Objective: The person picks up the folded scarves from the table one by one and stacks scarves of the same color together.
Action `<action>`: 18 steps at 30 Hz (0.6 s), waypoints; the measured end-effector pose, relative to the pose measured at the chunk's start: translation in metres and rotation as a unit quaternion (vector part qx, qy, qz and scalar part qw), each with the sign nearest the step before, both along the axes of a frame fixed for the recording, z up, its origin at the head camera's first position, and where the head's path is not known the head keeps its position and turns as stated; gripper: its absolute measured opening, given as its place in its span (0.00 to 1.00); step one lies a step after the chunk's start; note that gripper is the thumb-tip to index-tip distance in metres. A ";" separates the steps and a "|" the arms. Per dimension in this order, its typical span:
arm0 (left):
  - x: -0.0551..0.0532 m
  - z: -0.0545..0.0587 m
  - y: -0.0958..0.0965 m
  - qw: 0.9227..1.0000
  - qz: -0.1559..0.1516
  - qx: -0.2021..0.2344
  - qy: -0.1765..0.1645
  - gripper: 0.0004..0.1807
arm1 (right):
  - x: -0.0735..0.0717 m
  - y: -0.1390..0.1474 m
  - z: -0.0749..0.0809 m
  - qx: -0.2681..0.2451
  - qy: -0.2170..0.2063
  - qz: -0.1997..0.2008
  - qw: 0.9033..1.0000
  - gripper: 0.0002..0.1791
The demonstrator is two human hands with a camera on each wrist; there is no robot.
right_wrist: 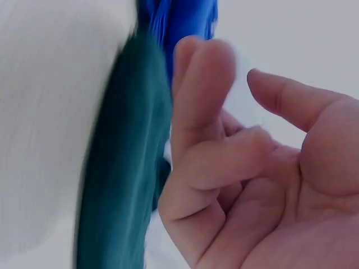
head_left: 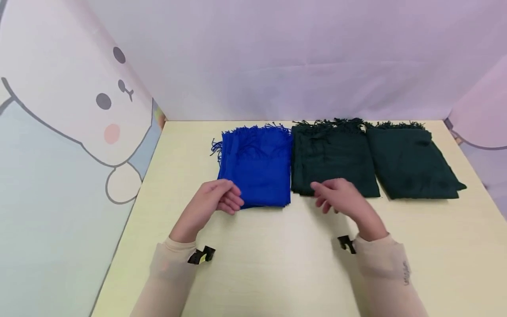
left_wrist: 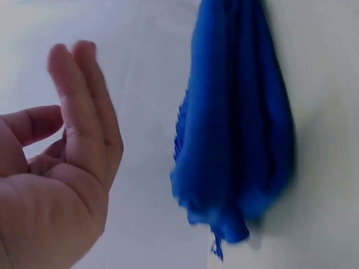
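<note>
A folded blue fringed scarf (head_left: 263, 171) lies left of two folded dark green ones on the table, fringes toward the back wall. My left hand (head_left: 219, 198) is over the front left corner of the blue scarf, holding nothing; in the left wrist view its fingers (left_wrist: 84, 106) are loosely bent, apart from the blue cloth (left_wrist: 235, 123). Over the front edge of the middle green scarf (head_left: 336, 163) is my right hand (head_left: 336, 196). The right wrist view shows that hand (right_wrist: 224, 157) with relaxed, partly curled fingers and nothing in its grasp, beside the green cloth (right_wrist: 123, 168).
The second green scarf (head_left: 412, 165) lies to the right, one corner sticking out. All three sit in a row near the back of the pale wooden table (head_left: 273, 264). A light cloth wall (head_left: 293, 61) stands behind, and a panel with a cartoon animal (head_left: 79, 88) at left.
</note>
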State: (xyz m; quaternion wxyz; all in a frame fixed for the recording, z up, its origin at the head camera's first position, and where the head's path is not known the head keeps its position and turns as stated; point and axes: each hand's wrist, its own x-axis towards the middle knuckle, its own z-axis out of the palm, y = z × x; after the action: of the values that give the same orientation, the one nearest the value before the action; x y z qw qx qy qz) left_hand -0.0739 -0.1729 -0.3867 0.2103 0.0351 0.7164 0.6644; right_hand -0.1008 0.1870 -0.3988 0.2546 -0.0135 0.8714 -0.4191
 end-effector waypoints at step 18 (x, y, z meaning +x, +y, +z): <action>-0.023 -0.006 0.123 0.984 -0.158 -0.059 0.052 0.16 | 0.028 0.102 -0.003 0.100 0.052 -0.191 0.975 0.41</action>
State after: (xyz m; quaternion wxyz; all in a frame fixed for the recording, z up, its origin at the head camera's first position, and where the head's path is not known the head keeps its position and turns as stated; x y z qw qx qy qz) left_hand -0.0965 -0.0494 -0.3926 0.2763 0.1699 0.7496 0.5769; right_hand -0.0731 0.2888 -0.4014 0.1244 0.1567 0.9073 -0.3698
